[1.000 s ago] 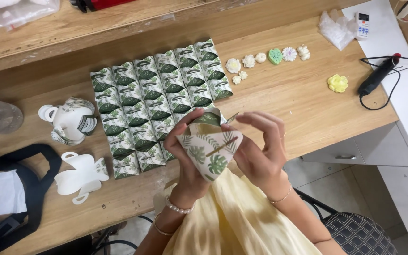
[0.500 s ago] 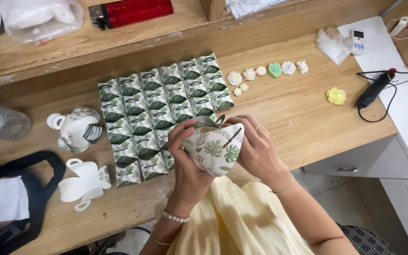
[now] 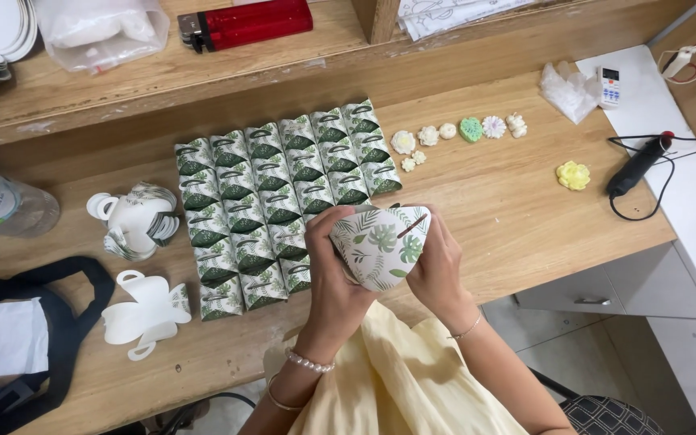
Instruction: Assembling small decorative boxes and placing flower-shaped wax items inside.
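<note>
Held item: a small white paper favour box printed with green tropical leaves (image 3: 380, 246), carried above the near edge of the light wooden tabletop (image 3: 509, 201), clear of its surface.
Left hand: the left hand (image 3: 333, 270) is curled round the box's left wall, thumb on the front; it is closed on the box (probably to keep the panels from springing apart).
Right hand: the right hand (image 3: 437, 262) is pressed against the box's right wall, fingers wrapped over the top edge, seemingly to press the flaps shut.
Beyond the hands: a block of finished leaf-printed boxes in tight rows (image 3: 279, 193), just past the left hand's knuckles, set edge to edge (apparently to save room).
Left of the left hand: unfolded white die-cut box blanks (image 3: 142, 310), well apart.
Beyond the right hand: a row of small moulded flower-shaped pieces in white, green and yellow (image 3: 457, 133), further up the tabletop.
Change from a second earlier: the box was then open at the top, the right fingers lifted and spread above a loose flap; now both hands are closed on it and it is held slightly higher in view.
</note>
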